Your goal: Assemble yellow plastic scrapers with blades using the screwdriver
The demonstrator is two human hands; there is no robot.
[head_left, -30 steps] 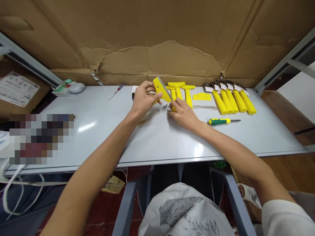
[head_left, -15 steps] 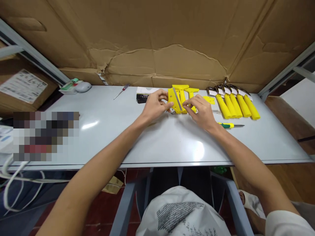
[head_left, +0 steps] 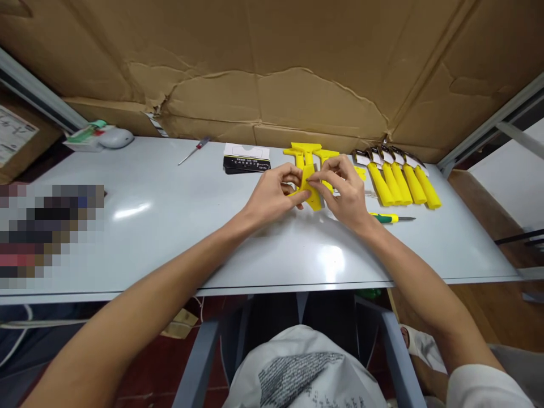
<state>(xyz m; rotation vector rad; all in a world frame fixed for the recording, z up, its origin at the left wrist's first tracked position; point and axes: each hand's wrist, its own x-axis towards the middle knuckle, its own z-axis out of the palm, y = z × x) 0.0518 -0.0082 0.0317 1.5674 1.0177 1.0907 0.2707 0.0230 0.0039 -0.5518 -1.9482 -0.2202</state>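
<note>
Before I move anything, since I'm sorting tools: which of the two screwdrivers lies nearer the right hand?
The green-and-yellow screwdriver, its handle beside the right hand. The red-handled screwdriver lies left of the box.

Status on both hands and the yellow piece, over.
Left hand gripping yellow piece. Right hand at its face, pinch contents unclear. Green-handled screwdriver partly behind right wrist.

This is looking like a small workshop bench: brown cardboard (head_left: pixel 276 39) is lining the far side of a pale table (head_left: pixel 182 209) set within a metal frame (head_left: pixel 488 133). Yellow-handled tools (head_left: pixel 400 184) are lying in a row at right, a green-and-yellow screwdriver (head_left: pixel 386 218) nearer; a labelled carton (head_left: pixel 42 141) is standing far left.
</note>
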